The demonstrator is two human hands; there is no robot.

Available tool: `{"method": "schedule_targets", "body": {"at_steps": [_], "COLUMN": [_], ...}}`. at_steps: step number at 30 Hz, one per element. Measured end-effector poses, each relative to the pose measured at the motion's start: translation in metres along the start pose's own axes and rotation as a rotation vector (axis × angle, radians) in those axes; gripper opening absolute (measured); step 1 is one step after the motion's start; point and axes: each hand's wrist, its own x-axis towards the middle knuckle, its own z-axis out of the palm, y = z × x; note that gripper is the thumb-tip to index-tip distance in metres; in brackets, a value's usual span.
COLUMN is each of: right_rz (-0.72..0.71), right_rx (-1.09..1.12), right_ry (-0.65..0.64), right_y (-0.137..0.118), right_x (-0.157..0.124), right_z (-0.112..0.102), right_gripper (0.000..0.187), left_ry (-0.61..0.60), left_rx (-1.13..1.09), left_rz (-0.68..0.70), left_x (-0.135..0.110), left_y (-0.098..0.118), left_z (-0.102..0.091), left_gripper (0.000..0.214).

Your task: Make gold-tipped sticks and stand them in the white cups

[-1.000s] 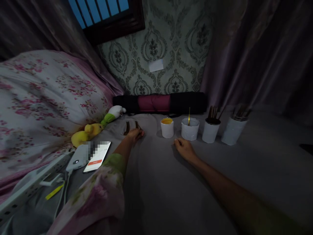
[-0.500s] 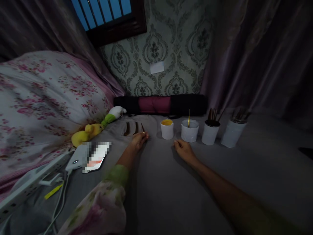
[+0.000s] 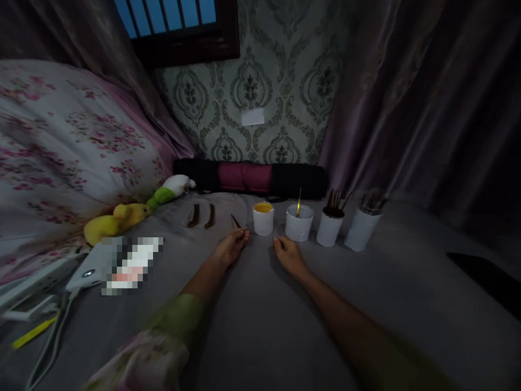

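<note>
Brown and slim, the stick (image 3: 236, 221) is pinched in the fingers of your left hand (image 3: 231, 248), pointed end up and leaning left, just left of the yellow-filled pot (image 3: 264, 224)! Your left forearm comes in low over the grey sheet (image 3: 244, 331). Over to your right hand (image 3: 290, 255): fingers curled into a loose fist, down by the sheet, on the near side of the white pot (image 3: 298, 230) with a gold-coloured brush (image 3: 299, 204) standing in it; whether anything hides inside that fist, you can't tell from here. Further right, two more white containers, the dark-rimmed pot (image 3: 329, 232) and the rightmost pot (image 3: 361, 232), both bristle with brown sticks. And left of your pinch, two curved brown pieces (image 3: 210, 216) lie side by side, well apart from the pots, with the black-and-maroon roll (image 3: 245, 178) stretched along the far side!
</note>
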Motion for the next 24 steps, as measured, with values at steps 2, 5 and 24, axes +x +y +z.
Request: {"method": "schedule_targets", "body": {"at_steps": [2,5,24], "right_rz": [0.0,-0.007,-0.038], "right_rx": [-0.003,0.006,0.14], "right_ry": [0.004,0.004,-0.033], "right_y": [0.001,0.002,0.005], "right_x": [0.0,0.0,0.0], "right_z": [0.001,0.001,0.0], "right_gripper": [0.036,0.035,0.037], "left_ry": [-0.023,-0.055,-0.138], "left_rx": [-0.015,-0.019,0.343], "left_rz": [-0.01,-0.006,0.292], "left_x": [-0.005,-0.012,-0.042], "left_y": [-0.004,-0.009,-0.031], "left_z": [0.004,0.009,0.007], "left_gripper": [0.019,0.018,0.031]}}
